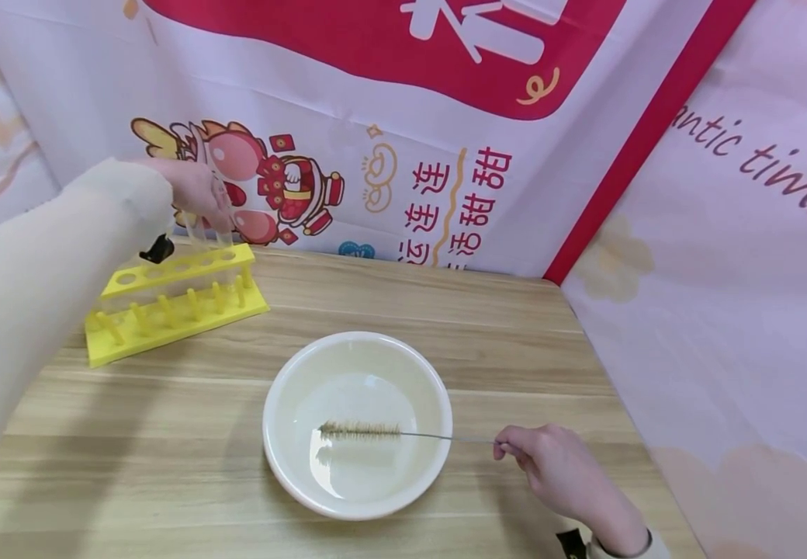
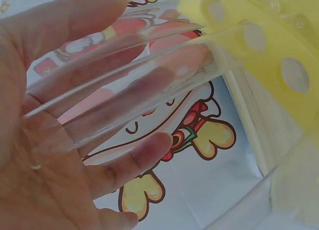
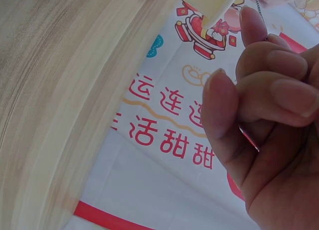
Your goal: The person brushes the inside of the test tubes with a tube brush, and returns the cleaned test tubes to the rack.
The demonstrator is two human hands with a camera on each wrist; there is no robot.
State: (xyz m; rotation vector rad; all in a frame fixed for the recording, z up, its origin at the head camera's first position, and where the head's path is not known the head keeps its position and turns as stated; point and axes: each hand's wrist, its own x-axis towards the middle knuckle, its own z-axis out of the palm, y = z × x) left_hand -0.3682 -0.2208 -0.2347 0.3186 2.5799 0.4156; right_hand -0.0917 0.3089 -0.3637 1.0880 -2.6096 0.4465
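My left hand [image 1: 197, 190] is above the yellow test tube rack [image 1: 180, 330], at the back left. In the left wrist view, clear test tubes [image 2: 134, 80] slant across my palm toward the rack's round holes. The thumb and fingers are spread loosely around them, not closed. My right hand [image 1: 564, 473], right of a white basin [image 1: 270, 427], pinches the end of a thin wire handle. This belongs to a bristled tube brush [image 1: 360, 430], whose head is inside the basin over shiny liquid. The right wrist view shows the curled fingers and a bit of twisted wire [image 3: 258, 6].
The basin stands mid-table on a wood-grain top [image 1: 515, 349]. A printed cloth [image 1: 375, 93] hangs along the back, and another pale cloth [image 1: 725, 310] borders the right side. A row of upright yellow pegs [image 1: 194, 303] lines the rack's front.
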